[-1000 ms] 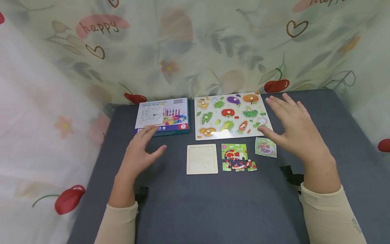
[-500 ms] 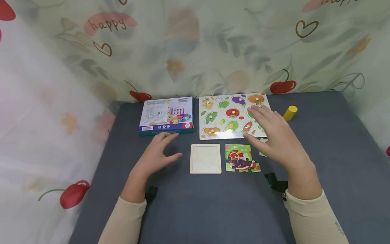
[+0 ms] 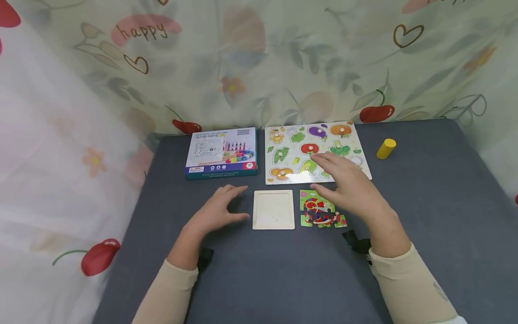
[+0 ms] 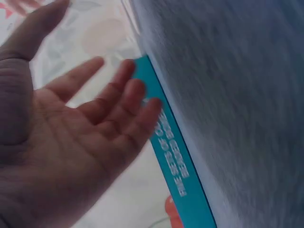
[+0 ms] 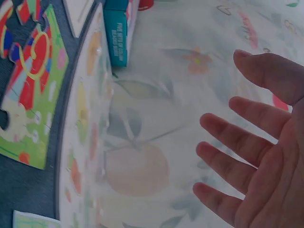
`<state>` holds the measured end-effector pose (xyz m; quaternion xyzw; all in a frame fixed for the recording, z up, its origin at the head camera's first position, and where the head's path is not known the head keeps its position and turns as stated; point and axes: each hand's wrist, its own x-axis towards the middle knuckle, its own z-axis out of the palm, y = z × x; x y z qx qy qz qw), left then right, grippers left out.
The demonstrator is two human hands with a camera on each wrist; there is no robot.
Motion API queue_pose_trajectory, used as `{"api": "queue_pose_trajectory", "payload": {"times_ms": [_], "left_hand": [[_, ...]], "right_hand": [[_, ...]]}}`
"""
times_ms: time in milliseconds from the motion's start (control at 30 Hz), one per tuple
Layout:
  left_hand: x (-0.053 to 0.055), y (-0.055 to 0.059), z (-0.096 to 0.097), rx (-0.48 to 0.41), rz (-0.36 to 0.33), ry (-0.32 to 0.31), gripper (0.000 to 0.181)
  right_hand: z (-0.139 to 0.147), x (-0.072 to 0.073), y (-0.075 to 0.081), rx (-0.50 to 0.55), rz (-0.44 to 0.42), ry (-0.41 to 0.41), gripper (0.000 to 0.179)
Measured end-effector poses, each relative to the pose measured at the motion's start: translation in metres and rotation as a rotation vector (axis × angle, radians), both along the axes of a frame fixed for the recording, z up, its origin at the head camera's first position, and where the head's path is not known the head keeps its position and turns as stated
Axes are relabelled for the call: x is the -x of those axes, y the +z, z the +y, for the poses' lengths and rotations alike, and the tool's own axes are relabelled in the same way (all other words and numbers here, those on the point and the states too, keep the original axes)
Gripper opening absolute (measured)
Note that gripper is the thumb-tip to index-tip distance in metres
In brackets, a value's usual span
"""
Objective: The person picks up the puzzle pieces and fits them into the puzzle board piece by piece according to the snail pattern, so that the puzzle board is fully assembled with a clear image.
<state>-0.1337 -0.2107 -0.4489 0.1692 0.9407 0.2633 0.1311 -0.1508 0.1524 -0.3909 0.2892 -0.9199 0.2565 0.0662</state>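
My left hand [image 3: 216, 211] hovers left of a square wooden puzzle tray [image 3: 273, 209], fingers relaxed and holding nothing. Over the right side of a snail jigsaw [image 3: 309, 195] hangs my right hand [image 3: 354, 191], its fingers spread and nothing in them. The jigsaw's lower pieces [image 3: 319, 219] lie slightly apart from its upper part. In the right wrist view a small picture card [image 5: 33, 221] shows at the bottom edge; from the head camera my right hand hides it. The palms [image 4: 71, 137] and fingers look bare in both wrist views.
Behind the tray lies a bead toy box [image 3: 220, 155]. A vegetable peg puzzle board [image 3: 287, 164] sits beside it, partly covered by my right hand. A yellow cylinder [image 3: 386, 149] stands at the back right. A patterned curtain [image 3: 283, 67] borders the dark table [image 3: 283, 279].
Both hands have moved inward, toward the tray and the jigsaw. The yellow cylinder, first hidden by my right hand, is now uncovered, while the picture card has become covered.
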Motion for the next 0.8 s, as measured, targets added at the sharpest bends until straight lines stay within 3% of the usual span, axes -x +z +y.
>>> {"api": "queue_pose_trajectory", "payload": {"times_ms": [233,533,800], "left_hand": [[-0.002,-0.009,0.011,0.055,-0.06,-0.024,0.084],[-0.004,-0.015,0.019,0.162,-0.024,-0.032,0.084],[-0.004,-0.014,0.023,0.196,-0.015,-0.03,0.081]], "right_hand": [[-0.009,0.009,-0.021,-0.024,-0.2,-0.017,0.067],[-0.011,0.02,-0.045,-0.033,-0.45,-0.038,0.052],[-0.013,0.026,-0.063,-0.056,-0.524,-0.045,0.05]]}}
